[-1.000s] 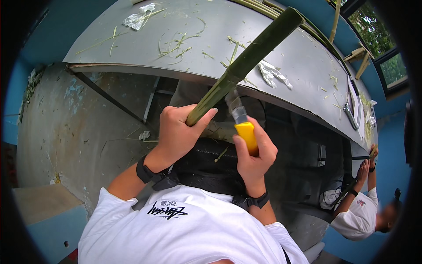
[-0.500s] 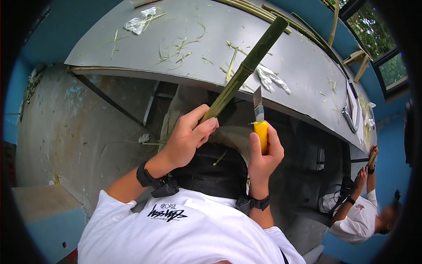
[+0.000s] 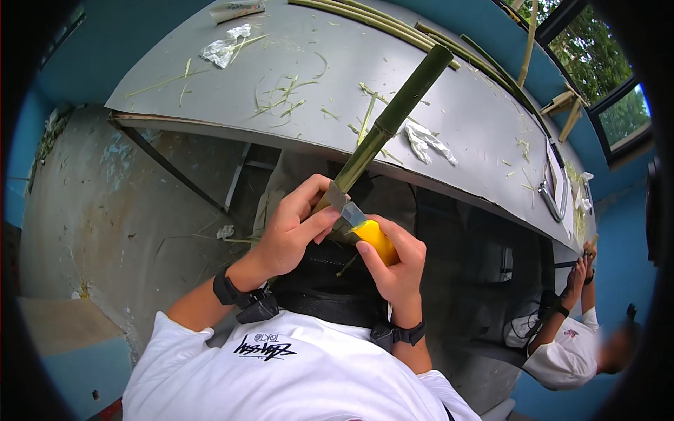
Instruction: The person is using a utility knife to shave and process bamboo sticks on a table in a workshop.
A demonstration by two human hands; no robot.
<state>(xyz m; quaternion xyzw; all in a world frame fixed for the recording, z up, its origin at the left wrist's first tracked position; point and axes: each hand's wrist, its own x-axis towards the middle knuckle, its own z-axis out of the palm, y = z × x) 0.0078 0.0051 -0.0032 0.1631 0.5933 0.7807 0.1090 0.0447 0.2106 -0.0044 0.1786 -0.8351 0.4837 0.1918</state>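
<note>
My left hand point(image 3: 295, 228) is closed round the near end of a green bamboo pole point(image 3: 393, 112), which slants up and away to the right over the table edge. The pole has a joint about midway, and its near part looks scraped paler. My right hand point(image 3: 397, 263) grips the yellow handle point(image 3: 377, 240) of a knife. Its short, wide metal blade point(image 3: 338, 197) lies across the pole, right beside my left fingers. Part of the pole's near end is hidden behind my left hand and the blade.
A grey table point(image 3: 232, 91) carries green shavings point(image 3: 284, 98), crumpled white paper or plastic point(image 3: 427, 142) and long bamboo strips point(image 3: 365, 21) along its far side. A clipboard point(image 3: 554, 182) lies at the right end. Another person point(image 3: 562, 351) sits on the right, working with both hands.
My right hand has moved left and tilted the knife, bringing its blade from beside the pole onto it near my left hand. The pole's far end has dipped slightly in view.
</note>
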